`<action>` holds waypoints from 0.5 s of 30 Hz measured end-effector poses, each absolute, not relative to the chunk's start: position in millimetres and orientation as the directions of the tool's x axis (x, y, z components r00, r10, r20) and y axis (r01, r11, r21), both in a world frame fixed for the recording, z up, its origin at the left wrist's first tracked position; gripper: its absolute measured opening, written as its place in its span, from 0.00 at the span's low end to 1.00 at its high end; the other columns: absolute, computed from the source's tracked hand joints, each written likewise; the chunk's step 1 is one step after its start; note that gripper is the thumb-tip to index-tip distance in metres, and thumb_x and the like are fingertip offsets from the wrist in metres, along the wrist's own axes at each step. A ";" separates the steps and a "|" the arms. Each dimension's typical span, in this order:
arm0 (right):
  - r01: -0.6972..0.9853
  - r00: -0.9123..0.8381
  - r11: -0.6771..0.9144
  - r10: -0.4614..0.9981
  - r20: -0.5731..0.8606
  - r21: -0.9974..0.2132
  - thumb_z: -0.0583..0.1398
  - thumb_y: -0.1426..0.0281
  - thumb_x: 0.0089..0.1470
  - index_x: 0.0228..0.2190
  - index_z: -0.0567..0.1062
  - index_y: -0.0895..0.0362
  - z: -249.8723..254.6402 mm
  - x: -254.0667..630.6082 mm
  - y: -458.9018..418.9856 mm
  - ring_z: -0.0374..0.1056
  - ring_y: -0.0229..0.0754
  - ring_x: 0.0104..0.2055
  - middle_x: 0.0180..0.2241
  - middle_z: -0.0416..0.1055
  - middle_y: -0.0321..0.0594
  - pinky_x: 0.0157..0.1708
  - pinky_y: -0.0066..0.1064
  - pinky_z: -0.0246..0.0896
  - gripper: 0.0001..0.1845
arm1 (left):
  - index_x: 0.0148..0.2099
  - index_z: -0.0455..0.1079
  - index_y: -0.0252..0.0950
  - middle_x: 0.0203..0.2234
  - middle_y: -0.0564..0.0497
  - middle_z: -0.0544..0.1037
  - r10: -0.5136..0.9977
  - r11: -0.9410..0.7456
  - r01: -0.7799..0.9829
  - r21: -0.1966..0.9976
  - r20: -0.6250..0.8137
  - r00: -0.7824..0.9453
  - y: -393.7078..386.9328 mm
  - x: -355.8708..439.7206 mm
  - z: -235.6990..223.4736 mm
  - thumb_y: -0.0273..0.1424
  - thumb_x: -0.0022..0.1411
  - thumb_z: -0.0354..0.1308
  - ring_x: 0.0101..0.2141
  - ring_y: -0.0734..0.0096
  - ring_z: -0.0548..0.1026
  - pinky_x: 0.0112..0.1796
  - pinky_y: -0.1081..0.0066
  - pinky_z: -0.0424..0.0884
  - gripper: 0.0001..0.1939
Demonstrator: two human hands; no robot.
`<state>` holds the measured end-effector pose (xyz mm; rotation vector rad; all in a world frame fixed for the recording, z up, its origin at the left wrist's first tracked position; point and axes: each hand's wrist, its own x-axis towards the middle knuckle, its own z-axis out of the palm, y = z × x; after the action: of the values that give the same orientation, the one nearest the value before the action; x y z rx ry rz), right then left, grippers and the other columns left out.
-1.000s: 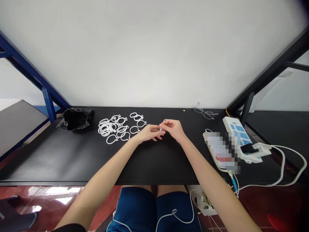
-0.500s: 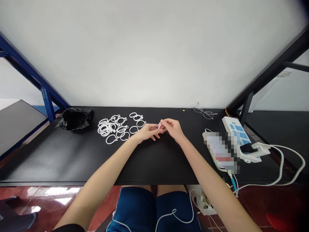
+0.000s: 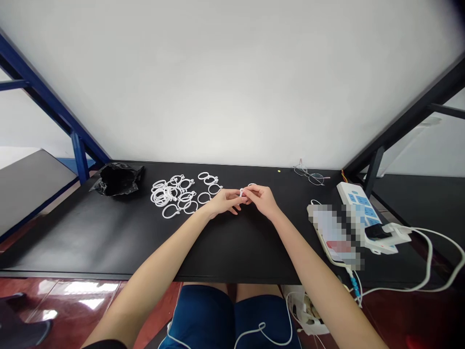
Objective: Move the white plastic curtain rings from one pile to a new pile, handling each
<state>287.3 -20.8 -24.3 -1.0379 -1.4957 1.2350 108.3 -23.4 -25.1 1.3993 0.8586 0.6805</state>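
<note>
Both my hands meet over the middle of the black table (image 3: 109,237). My left hand (image 3: 224,200) and my right hand (image 3: 262,198) pinch one small white plastic ring (image 3: 244,190) between their fingertips, just above the tabletop. A pile of several more white rings (image 3: 179,195) lies flat on the table to the left of my left hand, within a hand's width of it.
A crumpled black bag (image 3: 116,178) sits at the back left. Spectacles (image 3: 311,175) lie at the back right. A white power strip (image 3: 361,207), a blurred flat item (image 3: 336,233) and white cables (image 3: 425,261) crowd the right end. Blue frame posts (image 3: 78,155) stand left.
The hands stay together on the ring, with small finger movements turning it. The view has shifted slightly; the ring pile has not moved.
</note>
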 end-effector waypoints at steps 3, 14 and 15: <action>0.067 -0.243 0.158 0.960 0.137 -0.985 0.65 0.53 0.46 0.31 0.80 0.59 -22.7 288.1 -21.2 0.71 0.39 0.27 0.26 0.74 0.40 0.28 0.32 0.71 0.21 | 0.46 0.74 0.35 0.38 0.45 0.76 0.834 0.073 0.081 0.994 -0.105 0.542 -22.9 108.2 -26.1 0.47 0.54 0.62 0.31 0.75 0.71 0.29 0.73 0.75 0.23; 0.071 -0.245 0.177 0.957 0.155 -0.982 0.64 0.53 0.46 0.29 0.79 0.58 -21.5 287.0 -21.4 0.71 0.39 0.26 0.26 0.73 0.39 0.28 0.31 0.71 0.20 | 0.44 0.74 0.34 0.35 0.47 0.74 0.834 0.075 0.076 0.994 -0.105 0.542 -23.5 108.4 -25.5 0.48 0.55 0.60 0.29 0.77 0.70 0.32 0.70 0.77 0.24; 0.071 -0.243 0.178 0.957 0.157 -0.981 0.64 0.53 0.46 0.29 0.79 0.58 -21.6 286.8 -21.3 0.71 0.38 0.26 0.26 0.73 0.39 0.28 0.31 0.70 0.20 | 0.44 0.74 0.34 0.35 0.47 0.74 0.834 0.075 0.074 0.994 -0.103 0.542 -23.3 108.3 -26.1 0.48 0.55 0.60 0.29 0.77 0.70 0.32 0.70 0.77 0.24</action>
<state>286.8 -21.3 -21.6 -1.0247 -1.5279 1.2051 108.3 -23.3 -26.1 1.3962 0.8515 0.6887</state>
